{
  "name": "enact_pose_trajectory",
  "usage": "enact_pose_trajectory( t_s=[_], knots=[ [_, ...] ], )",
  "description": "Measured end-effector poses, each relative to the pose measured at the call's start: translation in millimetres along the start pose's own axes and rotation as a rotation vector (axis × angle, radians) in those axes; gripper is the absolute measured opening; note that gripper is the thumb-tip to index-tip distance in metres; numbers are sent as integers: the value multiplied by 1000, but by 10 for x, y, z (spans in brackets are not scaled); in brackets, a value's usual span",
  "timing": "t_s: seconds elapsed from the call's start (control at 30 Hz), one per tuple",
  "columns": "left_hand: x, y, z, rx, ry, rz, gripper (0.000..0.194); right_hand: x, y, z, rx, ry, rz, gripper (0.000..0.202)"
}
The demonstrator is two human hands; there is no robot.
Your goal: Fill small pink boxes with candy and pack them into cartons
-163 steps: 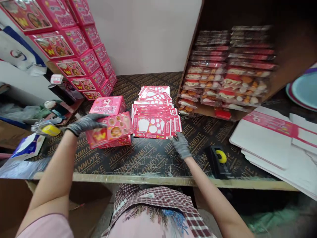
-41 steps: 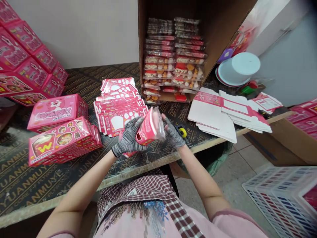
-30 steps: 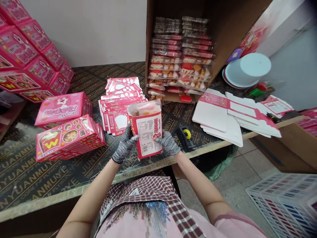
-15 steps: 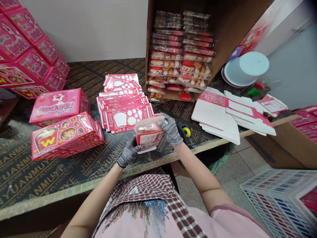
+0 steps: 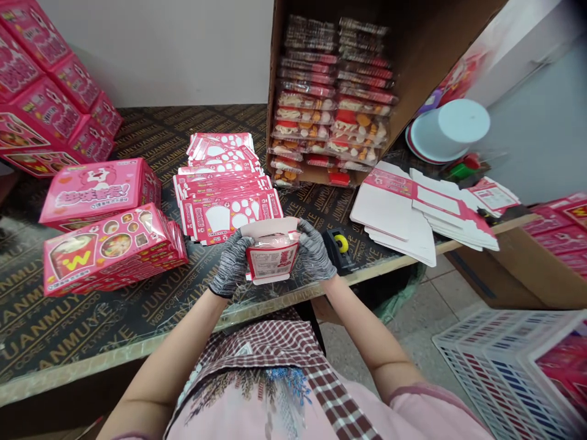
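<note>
Between my hands, just above the table's front edge, is a small pink and white cardboard box with its top flap raised and clear plastic showing at the opening. My left hand, in a grey knit glove, grips the box's left side. On the right side my gloved right hand holds it, with the thumb near the upper corner. Right behind the box lies a spread stack of flat pink printed cartons. A black tape dispenser with a yellow core sits beside my right hand.
Finished-looking pink boxes stand at left, with a taller pile behind. A large brown carton holds several rows of clear packets. Flat white box blanks and a white tub are at right; a plastic crate is below.
My left hand has moved up along the box's left side, and my right hand has slid down its right side. The box now faces me more squarely. The view has shifted slightly.
</note>
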State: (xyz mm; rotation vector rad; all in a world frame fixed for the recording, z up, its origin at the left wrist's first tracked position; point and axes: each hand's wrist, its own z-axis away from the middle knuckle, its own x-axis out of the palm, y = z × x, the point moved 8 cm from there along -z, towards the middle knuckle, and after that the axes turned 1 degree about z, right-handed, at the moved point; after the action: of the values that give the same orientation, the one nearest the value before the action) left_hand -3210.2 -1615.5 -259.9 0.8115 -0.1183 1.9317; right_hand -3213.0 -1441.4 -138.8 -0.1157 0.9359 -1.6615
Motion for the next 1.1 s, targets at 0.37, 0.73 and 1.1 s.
enact_pose_trajectory(
  t_s=[0.37,0.73,1.1],
  knots=[
    [162,308,146,143,-38,-57,20,10,-156,110,-294,148,87,28],
    [178,550,206,586,-365,-659,13,-10,-316,142,-331,-125,505,17],
    [859,386,373,873,-518,-1296,44,-1446,-596,600,-445,470,912,27]
  ],
)
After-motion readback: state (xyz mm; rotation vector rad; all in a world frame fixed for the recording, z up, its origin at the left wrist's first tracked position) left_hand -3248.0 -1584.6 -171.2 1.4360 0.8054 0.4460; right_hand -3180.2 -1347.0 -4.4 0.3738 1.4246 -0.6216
